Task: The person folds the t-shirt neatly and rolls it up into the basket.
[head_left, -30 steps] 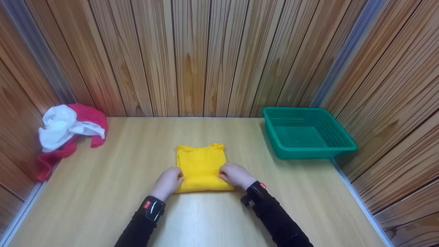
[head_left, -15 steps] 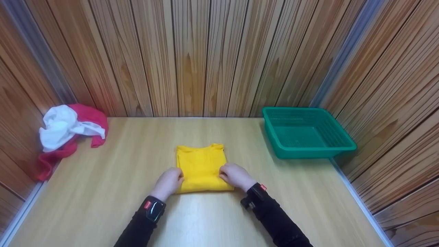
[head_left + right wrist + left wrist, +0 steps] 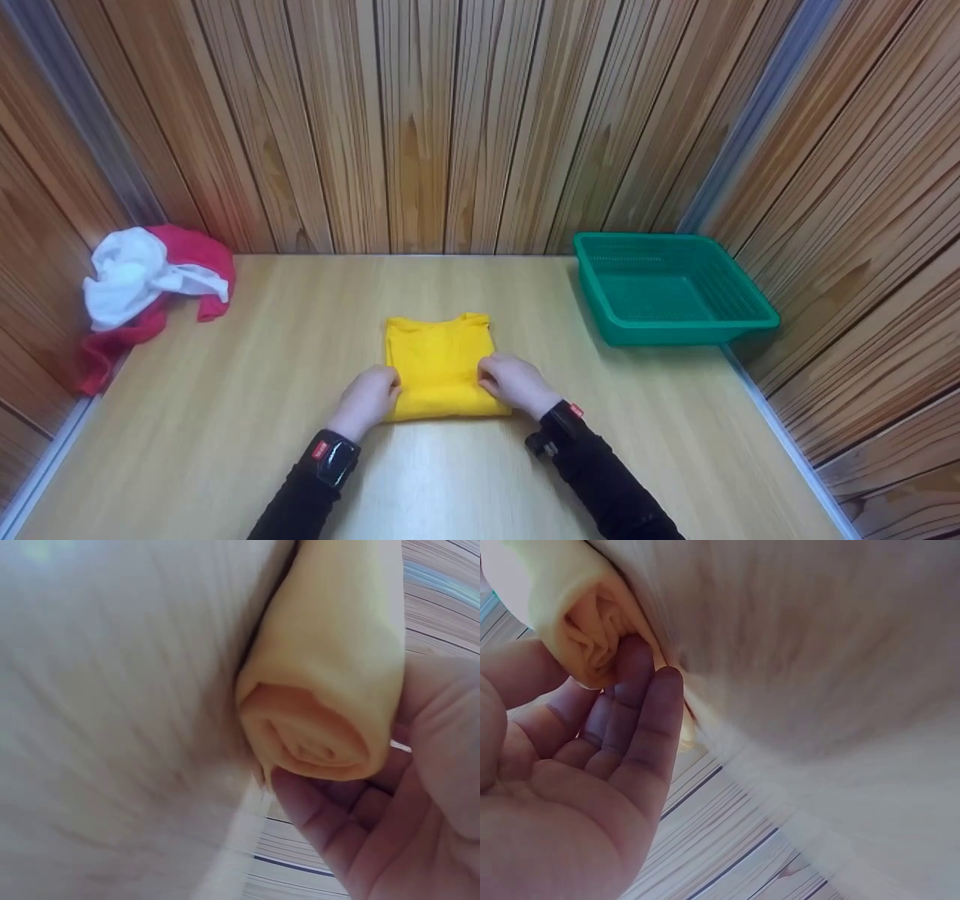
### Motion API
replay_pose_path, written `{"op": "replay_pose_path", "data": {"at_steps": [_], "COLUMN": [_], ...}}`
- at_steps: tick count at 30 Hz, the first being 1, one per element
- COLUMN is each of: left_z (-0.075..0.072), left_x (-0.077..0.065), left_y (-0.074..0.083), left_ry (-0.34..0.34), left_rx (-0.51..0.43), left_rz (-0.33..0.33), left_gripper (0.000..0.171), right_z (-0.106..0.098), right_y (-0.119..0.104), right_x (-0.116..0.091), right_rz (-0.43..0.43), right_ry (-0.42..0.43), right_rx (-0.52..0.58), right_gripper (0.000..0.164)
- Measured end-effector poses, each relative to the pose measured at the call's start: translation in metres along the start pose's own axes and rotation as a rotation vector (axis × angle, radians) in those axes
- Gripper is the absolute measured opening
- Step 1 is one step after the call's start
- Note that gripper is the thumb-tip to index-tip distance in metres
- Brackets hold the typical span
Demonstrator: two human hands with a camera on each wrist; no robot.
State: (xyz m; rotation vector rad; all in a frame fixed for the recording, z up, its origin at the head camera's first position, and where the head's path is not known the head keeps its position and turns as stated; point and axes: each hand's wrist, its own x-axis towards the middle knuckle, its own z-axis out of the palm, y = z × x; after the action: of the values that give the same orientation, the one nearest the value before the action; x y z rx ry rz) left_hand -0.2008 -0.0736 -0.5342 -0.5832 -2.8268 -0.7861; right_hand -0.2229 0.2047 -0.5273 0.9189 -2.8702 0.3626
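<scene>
A yellow shirt [image 3: 442, 352], folded into a narrow block, lies mid-table with its neckline at the far side. Its near part is rolled up, and the spiral ends of the roll show in both wrist views. My left hand [image 3: 366, 397] grips the left end of the roll, thumb on one side and curled fingers [image 3: 641, 720] at the other. At the opposite end my right hand [image 3: 517, 384] holds the roll [image 3: 322, 660] the same way, with fingertips tucked against its underside near the table. Part of the right fingers is hidden behind the cloth.
At the back right stands a green plastic basket [image 3: 694, 328]. A white cloth [image 3: 127, 277] and a red cloth [image 3: 199, 255] lie heaped in the back left corner. Wood-panelled walls [image 3: 420, 127] close the table [image 3: 315, 315] in at the back and sides.
</scene>
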Motion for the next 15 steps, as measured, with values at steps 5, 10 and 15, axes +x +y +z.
{"op": "replay_pose_path", "data": {"at_steps": [5, 10, 15], "left_z": [-0.004, -0.007, -0.009], "left_x": [-0.003, -0.007, -0.011], "left_y": [0.002, 0.004, 0.006], "left_ry": [0.003, 0.018, 0.063], "left_rx": [0.023, 0.033, 0.032], "left_rz": [-0.003, -0.009, 0.022], "left_gripper": [0.014, 0.010, 0.008], "right_z": [-0.003, -0.009, -0.016], "right_y": [-0.002, -0.008, -0.016], "right_x": [-0.002, -0.008, -0.016], "right_rz": [-0.027, -0.024, -0.052], "right_ry": [0.038, 0.080, 0.117], "right_rx": [-0.037, -0.032, -0.022], "right_gripper": [0.008, 0.007, 0.011]}}
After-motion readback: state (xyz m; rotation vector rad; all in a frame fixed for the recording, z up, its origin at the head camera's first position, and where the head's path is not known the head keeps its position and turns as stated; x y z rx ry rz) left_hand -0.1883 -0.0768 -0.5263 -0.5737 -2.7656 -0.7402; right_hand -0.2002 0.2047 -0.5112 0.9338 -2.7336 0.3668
